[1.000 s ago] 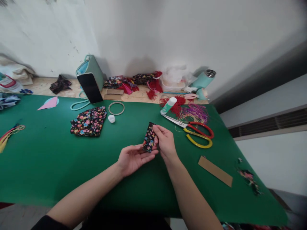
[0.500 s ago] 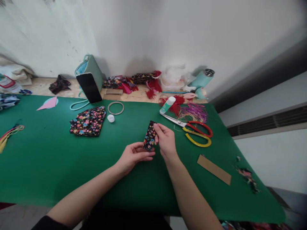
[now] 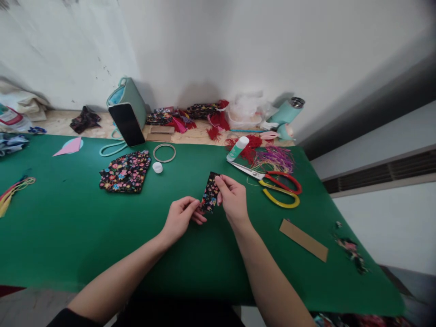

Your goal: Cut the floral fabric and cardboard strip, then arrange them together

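Note:
A small rectangular strip covered in black floral fabric (image 3: 209, 194) is held upright-tilted over the green table (image 3: 68, 236) between both hands. My left hand (image 3: 180, 216) pinches its lower end with the fingers curled. My right hand (image 3: 231, 200) grips its upper right edge with thumb and fingers.
Red and yellow scissors (image 3: 272, 184), a glue tube (image 3: 237, 149) and loose coloured threads (image 3: 274, 159) lie to the right. A cardboard strip (image 3: 304, 240) lies nearer right. A floral fabric piece (image 3: 126, 172), a white cap (image 3: 157, 167), a metal ring (image 3: 164, 153) and a propped phone (image 3: 127, 124) are at left.
My left hand has turned from palm up under the strip to fingers curled and pinching its lower end. The strip shifted slightly left and up.

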